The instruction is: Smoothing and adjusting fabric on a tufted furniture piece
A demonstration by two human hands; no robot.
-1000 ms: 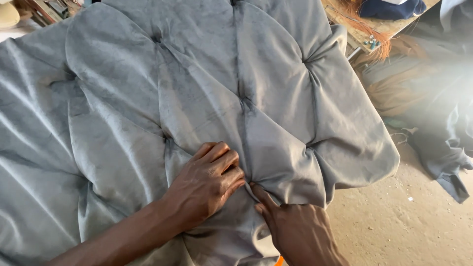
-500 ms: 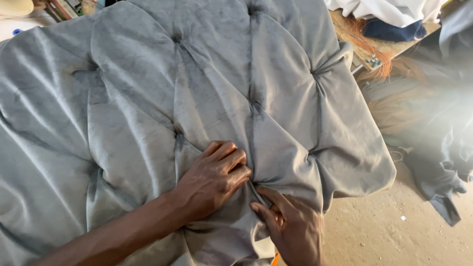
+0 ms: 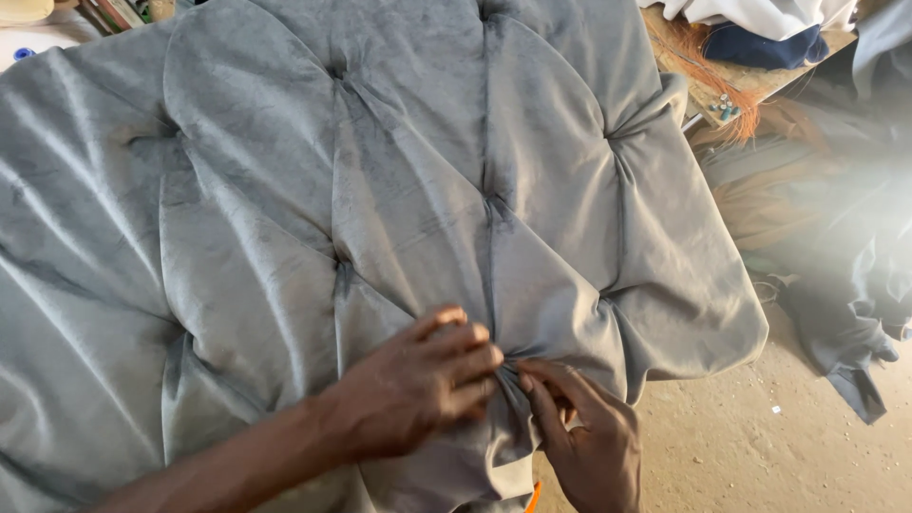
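Filling most of the view: a grey tufted upholstery panel (image 3: 380,190), velvet-like cloth pulled into diamond pleats, its near edge hanging loose.

Pressing down on the panel near its lower edge: left hand (image 3: 418,385), fingers curled and close together, knuckles up, fingertips pushing into a fold beside the lowest tuft. Whether pinching cloth or only pressing it flat, cannot tell; palm side hidden.

Meeting it from the right of that same fold: right hand (image 3: 584,437), fingers partly bent, index and thumb tucking into the gathered cloth (image 3: 508,399) just at the left fingertips. Appearing to nip the pleat, though the grip itself being covered by the fingers.

Peeking out below the panel's near edge, between the two wrists: a small orange thing (image 3: 535,494), too little showing to name.

Lying past the panel's far right corner: a wooden workbench (image 3: 708,76) carrying a tuft of orange fibres (image 3: 708,62), dark blue cloth (image 3: 760,43) and white cloth (image 3: 760,14).

Hanging to the right of the panel, down to a sandy floor (image 3: 741,446): more grey fabric (image 3: 845,266), washed out by glare.

Showing beyond the panel's far left corner: a pale surface with a small blue cap (image 3: 24,54).
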